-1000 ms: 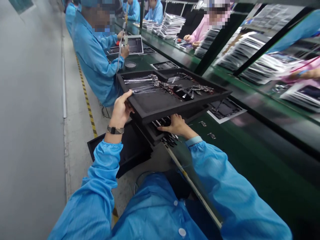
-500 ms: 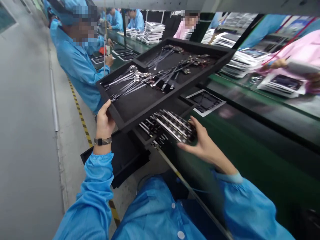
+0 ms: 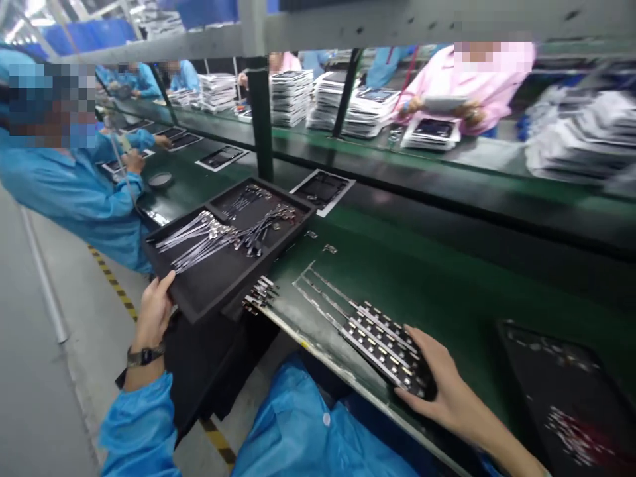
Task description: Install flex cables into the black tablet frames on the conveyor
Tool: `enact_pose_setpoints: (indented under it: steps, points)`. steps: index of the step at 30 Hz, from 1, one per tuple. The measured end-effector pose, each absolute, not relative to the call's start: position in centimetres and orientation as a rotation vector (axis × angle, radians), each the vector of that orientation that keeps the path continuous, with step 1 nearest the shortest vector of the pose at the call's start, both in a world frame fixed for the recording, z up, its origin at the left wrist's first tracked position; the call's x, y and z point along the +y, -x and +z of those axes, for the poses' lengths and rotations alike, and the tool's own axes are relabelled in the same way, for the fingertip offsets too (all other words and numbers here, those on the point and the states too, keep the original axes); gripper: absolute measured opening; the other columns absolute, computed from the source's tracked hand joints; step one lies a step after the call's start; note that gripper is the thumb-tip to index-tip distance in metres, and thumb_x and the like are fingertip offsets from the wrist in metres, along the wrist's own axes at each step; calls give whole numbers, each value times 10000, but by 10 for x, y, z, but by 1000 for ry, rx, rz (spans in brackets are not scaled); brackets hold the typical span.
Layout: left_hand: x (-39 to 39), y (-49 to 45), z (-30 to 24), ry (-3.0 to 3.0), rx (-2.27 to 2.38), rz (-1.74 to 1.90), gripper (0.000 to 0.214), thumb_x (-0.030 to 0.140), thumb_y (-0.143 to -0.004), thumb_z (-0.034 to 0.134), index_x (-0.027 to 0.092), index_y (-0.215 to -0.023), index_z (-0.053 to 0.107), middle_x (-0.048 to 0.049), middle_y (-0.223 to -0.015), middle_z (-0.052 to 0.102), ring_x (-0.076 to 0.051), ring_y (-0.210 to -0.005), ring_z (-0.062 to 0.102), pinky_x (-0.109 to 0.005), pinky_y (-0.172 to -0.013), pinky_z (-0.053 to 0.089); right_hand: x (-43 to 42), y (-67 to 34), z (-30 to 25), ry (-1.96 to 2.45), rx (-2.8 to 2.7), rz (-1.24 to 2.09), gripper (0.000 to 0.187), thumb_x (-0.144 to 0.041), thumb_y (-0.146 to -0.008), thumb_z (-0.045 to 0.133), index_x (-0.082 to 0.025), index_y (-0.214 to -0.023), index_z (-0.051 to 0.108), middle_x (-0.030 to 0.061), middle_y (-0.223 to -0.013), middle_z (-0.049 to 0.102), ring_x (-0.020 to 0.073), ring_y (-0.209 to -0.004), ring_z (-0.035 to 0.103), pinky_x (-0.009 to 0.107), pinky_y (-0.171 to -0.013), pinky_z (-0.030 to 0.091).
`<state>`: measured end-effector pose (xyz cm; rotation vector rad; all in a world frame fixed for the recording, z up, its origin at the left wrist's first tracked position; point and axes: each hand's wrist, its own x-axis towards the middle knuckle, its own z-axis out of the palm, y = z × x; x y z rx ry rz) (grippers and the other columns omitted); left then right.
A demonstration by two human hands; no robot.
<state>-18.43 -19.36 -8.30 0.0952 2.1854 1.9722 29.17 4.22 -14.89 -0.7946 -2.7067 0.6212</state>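
My left hand (image 3: 155, 308) grips the near left corner of a black two-compartment tray (image 3: 209, 291). The tray rests on the green bench and holds several thin silver metal strips (image 3: 218, 238). My right hand (image 3: 440, 387) lies on the bench near the front edge, fingers curled over the end of a bunch of long metal strip parts (image 3: 370, 328). These parts are spread flat on the green surface (image 3: 437, 278), pointing away to the left. A few more strip ends (image 3: 259, 293) poke out from under the tray.
A second black tray (image 3: 571, 391) lies at the near right. White-framed panels (image 3: 322, 189) lie on the belt. A co-worker in blue (image 3: 74, 192) sits at my left. A person in pink (image 3: 462, 86) works across, behind stacked panels (image 3: 291, 96). A dark post (image 3: 261, 119) stands mid-bench.
The tray has come down from its lifted tilt onto the bench. My right hand has drawn the bunch of strips out from beneath it and moved right, laying them on the green surface.
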Motion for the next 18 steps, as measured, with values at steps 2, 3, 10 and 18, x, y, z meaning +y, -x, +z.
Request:
enact_pose_setpoints:
  steps: [2, 3, 10, 18]
  points:
    - [-197, 176, -69, -43, 2597, 1729, 437, 350, -712, 733, 149, -1082, 616, -23, -800, 685, -213, -752, 666, -393, -785, 565, 43, -296, -149, 801, -2695, 683, 865, -432, -869, 584, -281, -1551, 74, 173, -1502, 351, 407, -1376, 392, 573, -1100, 407]
    - [-198, 167, -62, -22, 2815, 1663, 501, 333, -701, 745, 164, -1146, 590, -26, -851, 689, -225, -786, 666, -415, -805, 559, 43, -297, -148, 815, -2676, 726, 872, -420, -864, 588, -279, -1551, 69, 171, -1511, 340, 398, -1385, 384, 562, -1112, 398]
    - [-113, 34, -65, -1705, 2423, 1208, 290, 322, -965, 466, 213, -1161, 651, -77, -1171, 702, -203, -1083, 660, -337, -957, 520, 37, -307, -146, 797, -2673, 849, 944, -366, -816, 626, -267, -1563, 58, 141, -1589, 253, 380, -1473, 236, 567, -1177, 296]
    - [20, 30, -142, -2030, 2373, 280, 501, 365, -981, 426, 58, -1368, 509, -241, -1474, 466, -330, -1403, 413, -509, -1128, 374, 27, -333, -161, 806, -2721, 764, 964, -308, -798, 604, -255, -1588, 54, 105, -1641, 159, 383, -1501, 126, 598, -1204, 209]
